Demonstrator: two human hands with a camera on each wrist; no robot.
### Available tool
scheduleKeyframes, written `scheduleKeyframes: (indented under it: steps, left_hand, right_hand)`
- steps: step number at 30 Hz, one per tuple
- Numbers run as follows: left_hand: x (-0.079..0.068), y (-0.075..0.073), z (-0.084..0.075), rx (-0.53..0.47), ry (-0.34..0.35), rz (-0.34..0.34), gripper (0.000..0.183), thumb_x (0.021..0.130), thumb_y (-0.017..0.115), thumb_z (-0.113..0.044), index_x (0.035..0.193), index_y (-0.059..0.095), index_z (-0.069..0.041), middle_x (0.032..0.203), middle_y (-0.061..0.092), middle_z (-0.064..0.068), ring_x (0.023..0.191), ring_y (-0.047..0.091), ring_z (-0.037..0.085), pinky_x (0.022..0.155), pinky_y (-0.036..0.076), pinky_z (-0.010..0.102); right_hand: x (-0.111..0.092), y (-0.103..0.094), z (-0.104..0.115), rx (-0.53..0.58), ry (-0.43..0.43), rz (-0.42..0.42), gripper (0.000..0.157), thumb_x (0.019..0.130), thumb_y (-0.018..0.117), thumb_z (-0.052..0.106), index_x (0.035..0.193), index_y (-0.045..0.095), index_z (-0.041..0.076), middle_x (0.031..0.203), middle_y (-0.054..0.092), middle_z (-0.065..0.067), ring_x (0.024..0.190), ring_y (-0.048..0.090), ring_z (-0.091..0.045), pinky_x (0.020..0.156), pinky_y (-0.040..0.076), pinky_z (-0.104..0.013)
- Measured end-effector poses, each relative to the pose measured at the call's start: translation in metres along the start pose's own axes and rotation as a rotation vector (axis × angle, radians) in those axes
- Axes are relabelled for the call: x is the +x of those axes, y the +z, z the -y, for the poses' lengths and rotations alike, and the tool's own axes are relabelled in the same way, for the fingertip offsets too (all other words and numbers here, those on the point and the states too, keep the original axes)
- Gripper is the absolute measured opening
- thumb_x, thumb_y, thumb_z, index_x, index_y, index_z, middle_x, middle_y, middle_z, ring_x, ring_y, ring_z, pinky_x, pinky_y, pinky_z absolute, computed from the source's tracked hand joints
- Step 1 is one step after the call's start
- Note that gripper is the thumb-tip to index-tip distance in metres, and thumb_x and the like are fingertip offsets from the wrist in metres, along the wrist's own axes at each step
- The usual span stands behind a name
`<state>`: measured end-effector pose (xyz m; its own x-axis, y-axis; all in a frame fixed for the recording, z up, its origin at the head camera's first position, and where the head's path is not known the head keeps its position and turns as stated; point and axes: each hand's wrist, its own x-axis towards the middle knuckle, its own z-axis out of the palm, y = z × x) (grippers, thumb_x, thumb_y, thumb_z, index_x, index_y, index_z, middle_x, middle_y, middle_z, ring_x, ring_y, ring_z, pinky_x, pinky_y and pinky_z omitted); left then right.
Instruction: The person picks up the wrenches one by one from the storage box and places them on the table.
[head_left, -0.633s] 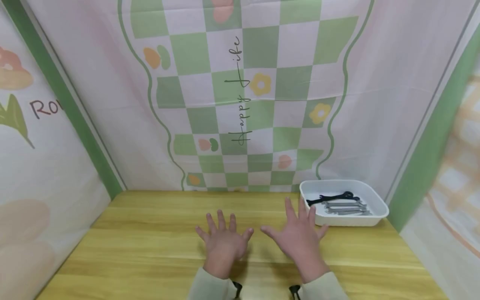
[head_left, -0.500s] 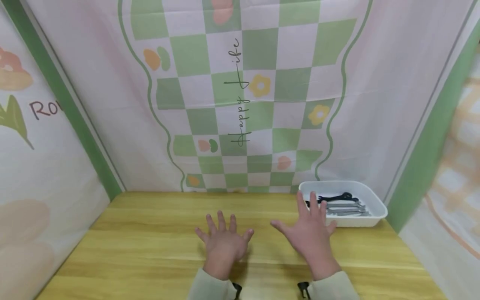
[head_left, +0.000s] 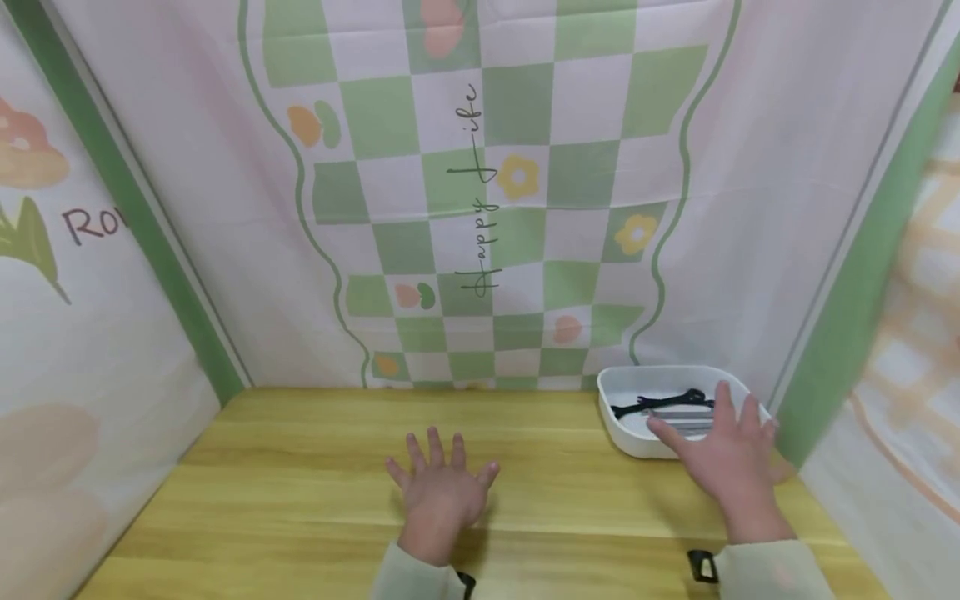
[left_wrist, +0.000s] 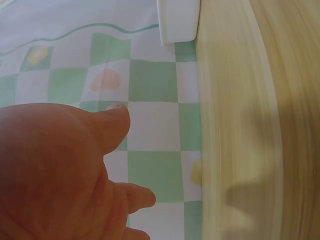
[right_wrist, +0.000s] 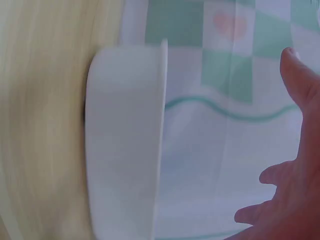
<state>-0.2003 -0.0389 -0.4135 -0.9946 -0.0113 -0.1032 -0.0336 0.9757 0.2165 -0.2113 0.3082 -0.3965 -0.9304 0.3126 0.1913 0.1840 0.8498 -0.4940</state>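
Observation:
My left hand hovers over the middle of the wooden table, fingers spread, holding nothing. In the left wrist view its thumb and two fingertips show against the checked curtain. My right hand is at the near right side of a white plastic tub, fingers spread, and overlaps its front rim in the head view. Inside the tub lie a black wrench and several silver wrenches, partly hidden behind the right hand. In the right wrist view the tub's outer wall stands beside the hand, apart from the fingers.
The wooden table reaches back to a green and white checked curtain. Patterned cloth panels with green strips close off the left and right sides. The tub stands in the back right corner, close to the curtain.
My right hand has moved right, from the tub's left front corner to its right front side, still spread. The left hand has hardly moved. The tub and wrenches stay in place.

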Motion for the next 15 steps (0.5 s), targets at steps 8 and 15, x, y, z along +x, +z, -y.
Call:
scheduleKeyframes:
  steps: [8,15]
  left_hand:
    - [0.002,0.000,0.004,-0.008,0.003,-0.004,0.084,0.095,0.026,-0.074,0.157,0.035,-0.018,0.163,0.013,0.018,0.145,-0.003,0.048,0.102,-0.007,0.075]
    - [0.002,0.001,0.004,0.006,0.008,-0.008,0.083,0.096,0.024,-0.074,0.157,0.035,-0.018,0.163,0.014,0.018,0.145,-0.003,0.048,0.102,-0.009,0.074]
  right_hand:
    - [0.017,-0.017,-0.053,0.081,0.072,0.041,0.119,0.087,0.052,0.075,0.155,-0.015,0.004,0.151,-0.015,-0.042,0.132,-0.007,-0.068,0.075,0.012,-0.090]
    - [0.029,-0.013,-0.096,0.215,-0.071,-0.045,0.115,0.091,0.065,0.056,0.154,-0.009,-0.005,0.153,-0.014,-0.040,0.138,-0.012,-0.059,0.101,0.002,-0.076]
